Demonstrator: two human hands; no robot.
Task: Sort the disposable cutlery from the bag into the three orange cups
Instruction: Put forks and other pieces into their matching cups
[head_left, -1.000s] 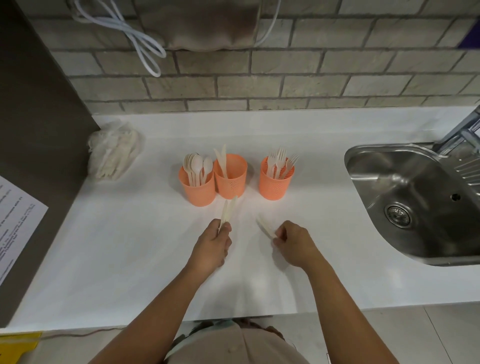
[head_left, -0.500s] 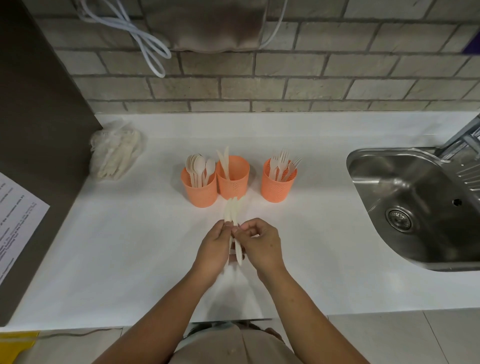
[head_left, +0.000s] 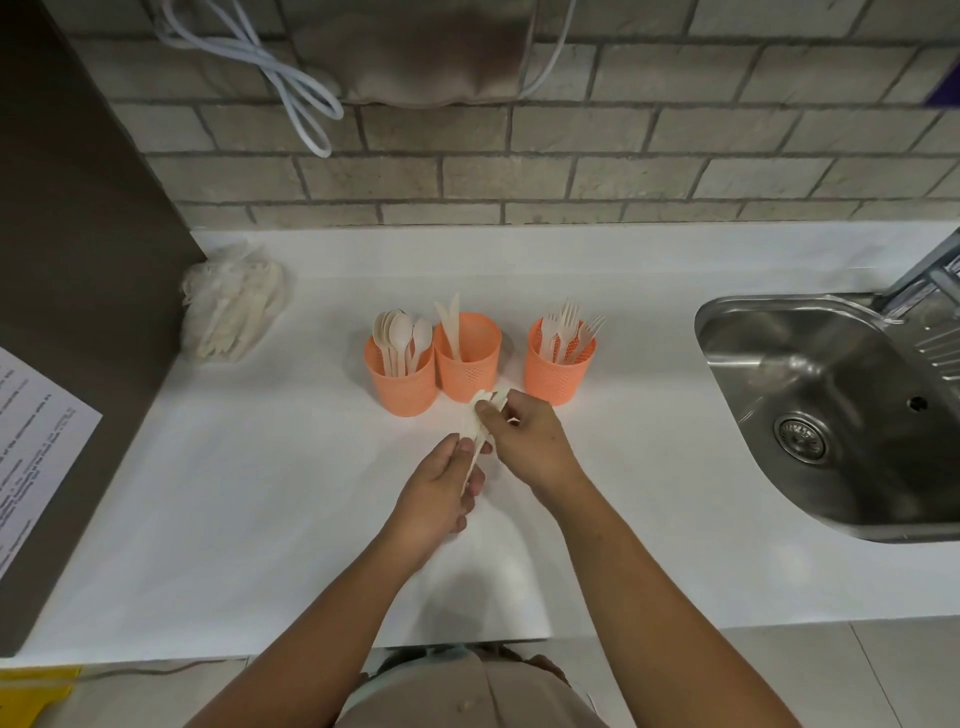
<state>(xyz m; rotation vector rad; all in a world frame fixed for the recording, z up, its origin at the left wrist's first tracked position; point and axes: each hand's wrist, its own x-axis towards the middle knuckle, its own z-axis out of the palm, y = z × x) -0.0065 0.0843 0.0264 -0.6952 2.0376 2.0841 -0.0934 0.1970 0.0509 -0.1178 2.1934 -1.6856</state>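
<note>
1. Both hands meet at centre frame, low over the white counter, just in front of the cups.
2. Left hand: fingers curled, thumb and fingertips pinching the lower end of a small bundle of pale cutlery.
3. Right hand: fingers curled round the upper end of the same bundle, thumb pressed on top. Tips of the pieces stick out past the knuckles, towards the middle cup.
4. Kind of cutlery in the bundle: too blurred to tell.
5. Three orange cups stand in a row above the hands. Left cup holds spoons. Middle cup holds knives and touches the left cup. Right cup holds forks and stands a little apart.
6. Bag: clear plastic with pale cutlery inside, lying on the counter at left of frame, against the dark panel, well apart from the cups.
7. Right of frame: steel sink set in the counter, tap at its far corner.
8. Printed sheet at far left edge.
9. Brick wall across the top, with a looped white cable hanging at upper left.
</note>
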